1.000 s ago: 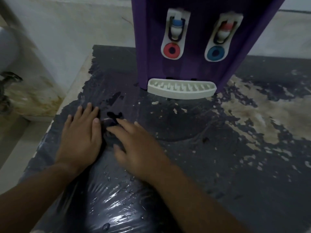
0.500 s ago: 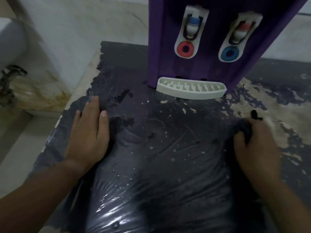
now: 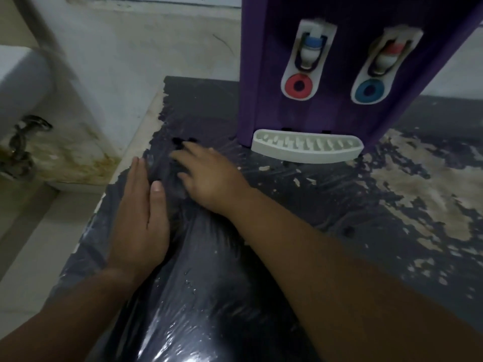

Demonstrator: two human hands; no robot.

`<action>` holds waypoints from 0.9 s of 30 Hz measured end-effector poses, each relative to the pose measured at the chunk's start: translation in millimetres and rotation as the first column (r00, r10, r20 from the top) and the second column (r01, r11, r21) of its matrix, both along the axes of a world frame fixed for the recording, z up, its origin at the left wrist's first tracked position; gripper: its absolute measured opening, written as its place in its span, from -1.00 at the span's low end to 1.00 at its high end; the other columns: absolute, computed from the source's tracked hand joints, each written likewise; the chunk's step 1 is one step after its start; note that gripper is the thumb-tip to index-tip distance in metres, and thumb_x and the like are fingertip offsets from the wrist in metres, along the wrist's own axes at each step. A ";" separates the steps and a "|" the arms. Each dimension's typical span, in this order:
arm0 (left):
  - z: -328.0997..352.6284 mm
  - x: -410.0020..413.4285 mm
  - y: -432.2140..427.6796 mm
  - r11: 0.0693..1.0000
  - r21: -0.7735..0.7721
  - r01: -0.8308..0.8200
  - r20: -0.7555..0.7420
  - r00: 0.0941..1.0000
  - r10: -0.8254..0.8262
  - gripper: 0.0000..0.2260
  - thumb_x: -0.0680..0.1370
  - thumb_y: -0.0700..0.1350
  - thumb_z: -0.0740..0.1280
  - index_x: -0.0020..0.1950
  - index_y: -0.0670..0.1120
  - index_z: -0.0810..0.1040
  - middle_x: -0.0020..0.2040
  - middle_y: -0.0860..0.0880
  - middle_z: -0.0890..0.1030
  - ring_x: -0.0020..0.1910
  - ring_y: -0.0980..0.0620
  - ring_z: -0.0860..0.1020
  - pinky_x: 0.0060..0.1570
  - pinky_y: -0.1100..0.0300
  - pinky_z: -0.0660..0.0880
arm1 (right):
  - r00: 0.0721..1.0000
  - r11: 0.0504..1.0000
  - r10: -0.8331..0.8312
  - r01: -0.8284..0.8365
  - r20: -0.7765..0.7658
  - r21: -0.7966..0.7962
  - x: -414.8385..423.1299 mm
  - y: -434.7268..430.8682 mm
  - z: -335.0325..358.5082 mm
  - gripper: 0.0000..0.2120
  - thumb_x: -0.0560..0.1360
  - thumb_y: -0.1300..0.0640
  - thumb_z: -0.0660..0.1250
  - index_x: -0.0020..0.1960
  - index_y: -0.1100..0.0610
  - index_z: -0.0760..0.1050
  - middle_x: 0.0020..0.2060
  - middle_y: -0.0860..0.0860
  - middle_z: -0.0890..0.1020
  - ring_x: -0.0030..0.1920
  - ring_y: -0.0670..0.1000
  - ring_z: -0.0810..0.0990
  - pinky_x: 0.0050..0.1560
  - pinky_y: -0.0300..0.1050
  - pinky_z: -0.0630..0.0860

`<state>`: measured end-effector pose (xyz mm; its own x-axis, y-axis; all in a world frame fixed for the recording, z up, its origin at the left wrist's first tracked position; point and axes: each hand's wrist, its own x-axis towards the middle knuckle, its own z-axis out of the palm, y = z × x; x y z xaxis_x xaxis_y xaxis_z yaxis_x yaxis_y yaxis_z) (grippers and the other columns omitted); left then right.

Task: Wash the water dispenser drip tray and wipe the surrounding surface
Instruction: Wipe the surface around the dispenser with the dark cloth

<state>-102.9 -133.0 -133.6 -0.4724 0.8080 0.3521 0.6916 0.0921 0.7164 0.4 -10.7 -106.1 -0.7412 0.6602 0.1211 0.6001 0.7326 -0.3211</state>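
Observation:
A purple water dispenser [image 3: 264,74] stands at the back of a dark, wet, peeling tabletop [image 3: 313,205]. Its white slotted drip tray [image 3: 308,148] sits fitted at its foot. My right hand [image 3: 211,176] presses a dark cloth [image 3: 180,143] flat on the surface, left of the tray; only scraps of cloth show past the fingertips. My left hand [image 3: 141,215] lies flat, palm down, on the wet top beside it, fingers together, holding nothing.
The tabletop's left edge [image 3: 125,168] drops to a pale floor. A stained white wall runs behind, with a rusty chain [image 3: 21,147] hanging at far left. Bare beige patches [image 3: 418,184] mark the right side of the top. Water beads near the front.
My right hand has swept the cloth from the right side back across to the left, near my left hand. The left hand has stayed put. The view shifted a little.

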 end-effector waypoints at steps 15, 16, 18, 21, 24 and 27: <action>20.9 11.3 2.7 0.889 -0.455 -0.054 -0.395 0.907 -0.148 -0.41 0.58 0.01 -0.07 0.57 -0.21 0.19 0.60 -0.16 0.14 0.59 -0.15 0.07 0.54 -0.06 0.01 | 0.950 0.942 -0.312 0.311 0.015 -0.126 288.0 -107.5 8.0 -0.46 0.64 -0.20 -0.05 0.30 0.03 0.57 0.40 0.08 0.50 0.27 0.15 0.60 0.39 -0.15 0.31; 21.1 11.3 3.4 0.886 -0.460 -0.058 -0.404 0.902 -0.150 -0.41 0.58 0.01 -0.07 0.57 -0.20 0.19 0.60 -0.16 0.14 0.59 -0.16 0.07 0.54 -0.07 0.01 | 0.887 0.878 -0.462 0.457 -0.002 -0.141 304.8 -95.9 12.2 -0.47 0.62 -0.21 -0.02 0.35 0.04 0.52 0.41 0.08 0.49 0.30 0.17 0.56 0.35 -0.07 0.37; 19.9 10.6 4.9 0.882 -0.466 -0.070 -0.421 0.894 -0.151 -0.41 0.57 0.01 -0.08 0.57 -0.20 0.19 0.60 -0.16 0.13 0.58 -0.16 0.07 0.54 -0.08 0.02 | 0.743 0.737 -0.669 0.665 0.013 -0.123 320.8 -70.7 11.8 -0.54 0.59 -0.12 0.09 0.40 0.05 0.42 0.39 0.10 0.47 0.34 0.21 0.48 0.28 0.11 0.45; 17.2 9.7 5.7 0.880 -0.468 -0.078 -0.429 0.891 -0.149 -0.40 0.57 0.02 -0.07 0.57 -0.19 0.19 0.60 -0.16 0.13 0.59 -0.16 0.07 0.54 -0.09 0.02 | 0.617 0.616 -0.787 0.784 -0.006 -0.081 290.1 -41.5 4.8 -0.68 0.60 0.11 0.20 0.31 0.18 0.44 0.27 0.18 0.49 0.24 0.24 0.47 0.18 0.12 0.45; 16.3 9.4 5.2 0.882 -0.466 -0.072 -0.424 0.893 -0.151 -0.40 0.57 0.02 -0.07 0.58 -0.18 0.18 0.60 -0.15 0.12 0.59 -0.15 0.06 0.54 -0.07 0.01 | 0.635 0.636 -0.772 0.769 -0.043 -0.070 223.5 -34.3 1.9 -0.68 0.58 0.17 0.24 0.32 0.20 0.44 0.30 0.21 0.48 0.26 0.23 0.46 0.25 0.09 0.39; 15.6 8.4 3.6 0.906 -0.422 -0.038 -0.373 0.918 -0.135 -0.42 0.59 0.01 -0.07 0.58 -0.17 0.18 0.60 -0.13 0.13 0.59 -0.11 0.06 0.55 -0.02 -0.02 | 0.804 0.808 -0.587 0.589 -0.091 -0.011 127.7 -61.2 3.0 -0.62 0.54 0.19 0.31 0.34 0.22 0.46 0.35 0.26 0.46 0.30 0.28 0.45 0.34 0.16 0.39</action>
